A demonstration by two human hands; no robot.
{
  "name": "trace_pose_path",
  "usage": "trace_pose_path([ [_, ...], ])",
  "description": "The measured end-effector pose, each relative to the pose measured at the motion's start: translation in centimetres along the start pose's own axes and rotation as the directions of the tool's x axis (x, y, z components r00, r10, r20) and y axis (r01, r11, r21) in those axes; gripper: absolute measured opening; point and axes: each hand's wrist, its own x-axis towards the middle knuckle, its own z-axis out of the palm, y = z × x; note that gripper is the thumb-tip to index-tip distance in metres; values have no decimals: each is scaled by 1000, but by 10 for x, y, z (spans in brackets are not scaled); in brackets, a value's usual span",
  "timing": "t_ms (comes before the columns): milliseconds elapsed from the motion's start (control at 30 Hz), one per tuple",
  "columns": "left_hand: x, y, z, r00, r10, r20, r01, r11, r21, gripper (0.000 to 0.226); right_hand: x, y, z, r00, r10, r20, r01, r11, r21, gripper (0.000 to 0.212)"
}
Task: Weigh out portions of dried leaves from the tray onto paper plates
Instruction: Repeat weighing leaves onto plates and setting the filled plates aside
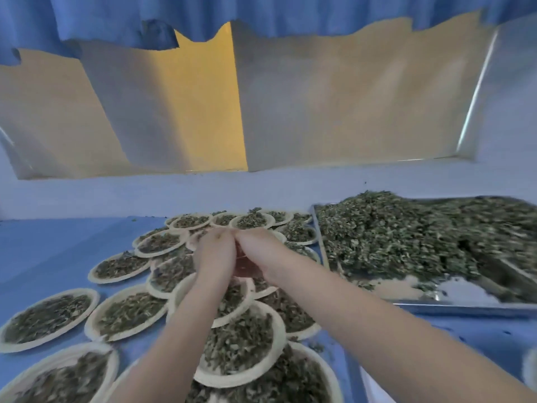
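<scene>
Steel, shiny and shallow: the tray [453, 295] is my landmark, piled with dried leaves [406, 237] that thin out to bare metal at its near edge. Left of the tray I see many paper plates [49, 318] spread over a blue table [58, 242], overlapping one another, each carrying a small heap of the same green leaf.

Both forearms reach out over those plates, just left of the tray. The left hand [213, 253] and the right hand [255, 254] meet, fingertips touching, fingers bent downward above the plates beside the tray's far left corner. I make out leaf flecks on the left fingers, but the blur keeps me from telling whether either hand pinches anything. Something reddish shows between the palms; I cannot identify it.
</scene>
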Motion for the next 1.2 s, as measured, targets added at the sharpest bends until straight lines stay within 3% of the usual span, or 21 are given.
trace_pose_path([
  [133, -61, 25, 63, 978, 99, 183, -79, 991, -112, 27, -54, 7, -87, 982, -101, -160, 68, 977, -200, 20],
  [267, -110, 51, 127, 910, 270, 314, -260, 963, -76, 31, -111, 12, -161, 924, -199, -326, 38, 897, -440, 22],
  [433, -176, 76, 193, 802, 318, 505, -303, 946, -115, 30, -181, 21, -242, 861, -286, -422, -115, 698, -707, 30],
  [533, -207, 81, 228, 733, 323, 599, -401, 916, -3, 31, -211, 33, -285, 833, -321, -452, -233, 537, -811, 30],
  [633, -232, 80, 259, 663, 275, 697, -462, 882, 92, 30, -234, 51, -323, 833, -335, -440, -294, 407, -865, 33],
  [833, -246, 70, 277, 606, 292, 740, -573, 805, 152, 36, -251, 77, -368, 843, -326, -428, -386, 189, -903, 22],
  [933, -244, 70, 275, 591, 339, 732, -631, 759, 158, 39, -256, 84, -383, 833, -296, -467, -415, 224, -882, 33],
  [1067, -241, 74, 272, 588, 325, 740, -656, 727, 202, 14, -261, 86, -399, 815, -274, -510, -412, 346, -843, 25],
  [1200, -242, 82, 273, 581, 377, 721, -708, 671, 221, 17, -264, 83, -405, 786, -321, -528, -400, 386, -831, 19],
])
